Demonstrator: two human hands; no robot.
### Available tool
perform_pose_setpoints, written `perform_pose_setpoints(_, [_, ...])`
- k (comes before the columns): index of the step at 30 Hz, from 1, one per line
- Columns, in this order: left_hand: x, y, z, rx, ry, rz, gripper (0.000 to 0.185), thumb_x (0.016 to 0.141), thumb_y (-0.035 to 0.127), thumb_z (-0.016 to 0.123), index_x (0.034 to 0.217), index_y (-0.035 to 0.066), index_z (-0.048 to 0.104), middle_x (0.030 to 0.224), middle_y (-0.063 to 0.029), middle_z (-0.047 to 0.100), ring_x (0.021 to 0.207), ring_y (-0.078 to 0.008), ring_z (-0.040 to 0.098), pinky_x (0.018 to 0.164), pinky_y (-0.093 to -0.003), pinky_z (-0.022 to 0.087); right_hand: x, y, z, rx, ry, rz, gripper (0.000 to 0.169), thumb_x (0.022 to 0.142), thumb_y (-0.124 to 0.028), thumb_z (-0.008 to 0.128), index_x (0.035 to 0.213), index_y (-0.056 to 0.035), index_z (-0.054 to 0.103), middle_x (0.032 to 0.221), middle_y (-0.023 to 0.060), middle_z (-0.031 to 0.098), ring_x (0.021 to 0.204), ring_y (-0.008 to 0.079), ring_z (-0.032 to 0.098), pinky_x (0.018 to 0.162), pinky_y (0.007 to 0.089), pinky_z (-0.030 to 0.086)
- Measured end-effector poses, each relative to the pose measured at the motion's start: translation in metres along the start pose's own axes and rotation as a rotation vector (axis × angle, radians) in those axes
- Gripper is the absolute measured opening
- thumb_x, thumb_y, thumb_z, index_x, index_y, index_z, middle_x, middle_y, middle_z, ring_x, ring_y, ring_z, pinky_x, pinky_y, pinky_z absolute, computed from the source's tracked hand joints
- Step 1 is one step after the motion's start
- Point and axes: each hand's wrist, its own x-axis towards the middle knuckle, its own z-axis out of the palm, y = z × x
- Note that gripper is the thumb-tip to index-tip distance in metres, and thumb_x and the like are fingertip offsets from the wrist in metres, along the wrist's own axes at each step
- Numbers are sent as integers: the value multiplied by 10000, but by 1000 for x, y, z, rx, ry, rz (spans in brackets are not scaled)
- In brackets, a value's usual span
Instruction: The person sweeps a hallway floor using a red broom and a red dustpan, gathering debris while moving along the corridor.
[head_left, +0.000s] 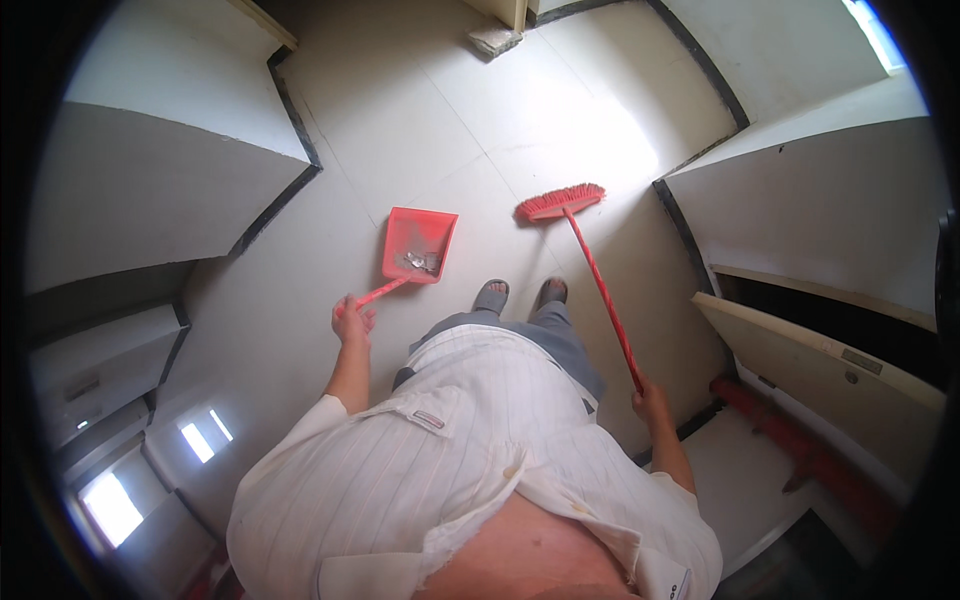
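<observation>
My left hand is closed around the short handle of a red plastic dustpan, which is held ahead and to the left of my feet. Grey dust and some crumpled, shiny scraps lie in the pan near its handle end. On the right, my right hand grips the upper part of a long red broom handle. The red-bristled broom head is at the far end of that handle, right of the dustpan and apart from it, over the pale tiled floor.
A stone-like block sits by a door edge at the top. Walls with dark skirting stand on both sides. At right, a cream door stands ajar, with a red object beside it. My sandalled feet are below the broom.
</observation>
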Motion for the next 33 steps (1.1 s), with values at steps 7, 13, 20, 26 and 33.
perform_pose_setpoints(7, [-6, 13, 29, -20, 96, -11, 393, 918, 362, 633, 1235, 155, 527, 1001, -86, 651, 746, -236, 672, 636, -356, 515, 94, -1, -52, 65, -173, 86, 695, 789, -120, 553, 1453, -274, 417, 1093, 235, 645, 978, 395, 640, 842, 462, 514])
perform_pose_setpoints(13, [-36, 17, 73, -54, 178, -58, 380, 922, 385, 628, 1229, 184, 531, 979, -82, 647, 755, -235, 671, 667, -369, 504, 225, -48, -143, 13, -32, -203, 681, 793, -68, 550, 1436, -272, 461, 914, 193, 676, 789, 313, 678, 733, 425, 535])
perform_pose_setpoints(20, [-53, 40, 102, -135, 315, -89, 345, 934, 404, 603, 1166, 155, 541, 945, -70, 619, 757, -227, 675, 707, -363, 482, 182, 49, -199, 195, -85, -147, 579, 835, -81, 562, 1395, -222, 514, 1101, 213, 655, 1005, 361, 651, 872, 429, 498])
perform_pose_setpoints(26, [-48, 35, 106, -223, 342, -147, 332, 946, 405, 582, 1135, 135, 545, 975, -71, 595, 775, -233, 681, 750, -381, 482, 111, 133, -218, -53, -20, -136, 570, 831, -94, 615, 1386, -191, 524, 1078, 245, 650, 988, 395, 642, 855, 437, 509])
perform_pose_setpoints(33, [-32, 61, 128, -267, 396, -139, 339, 927, 383, 626, 1166, 162, 532, 1034, -87, 596, 819, -272, 685, 810, -416, 490, 166, 109, -234, -75, -73, -46, 645, 793, -69, 606, 1417, -186, 492, 1047, 273, 647, 1007, 397, 642, 856, 428, 511])
